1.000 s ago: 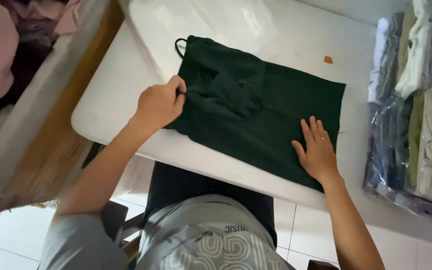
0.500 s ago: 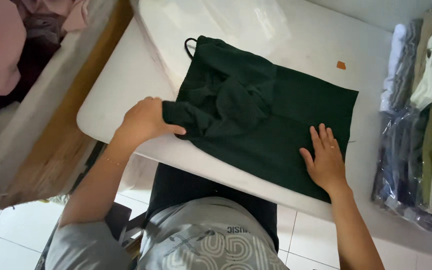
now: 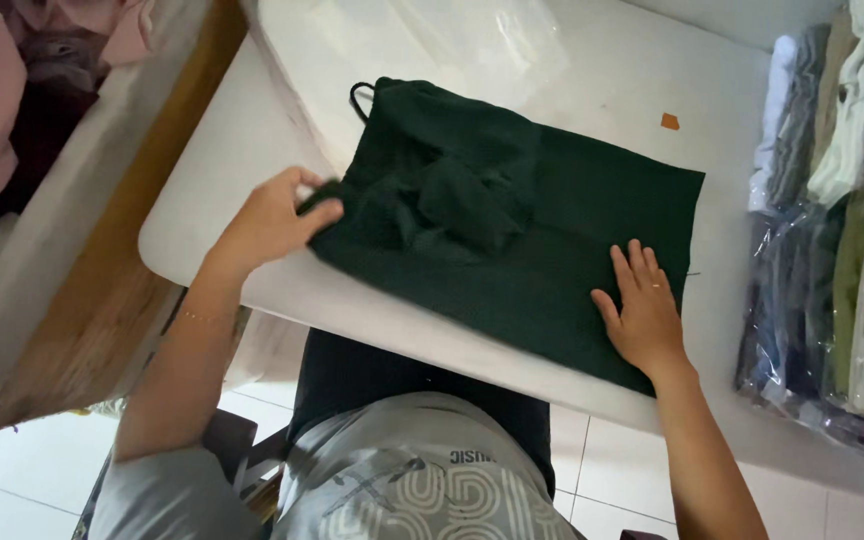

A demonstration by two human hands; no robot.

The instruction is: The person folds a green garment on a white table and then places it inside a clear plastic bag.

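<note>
A dark green knit garment (image 3: 542, 240) lies folded into a rough rectangle on the smooth white table (image 3: 212, 190). The left hand (image 3: 267, 220) pinches its bunched left edge — fingers curled closed on the cloth. The right hand (image 3: 642, 315) presses flat, fingers spread, on the near right corner — plastic-wrapped clothes (image 3: 832, 220) lie beyond its fingertips.

A small garment-packing workspace, likely a home-run clothing business. A white table (image 3: 252, 130) serves as folding surface; beyond the fingers of the right hand (image 3: 644, 310), folded garments sealed in clear plastic bags (image 3: 832, 250) are stacked. Past the left hand (image 3: 267, 220), loose pink clothing (image 3: 12, 90) fills a bin. Clear plastic film (image 3: 492, 40) lies beyond the fingertips; white floor tiles (image 3: 12, 480) below.
</note>
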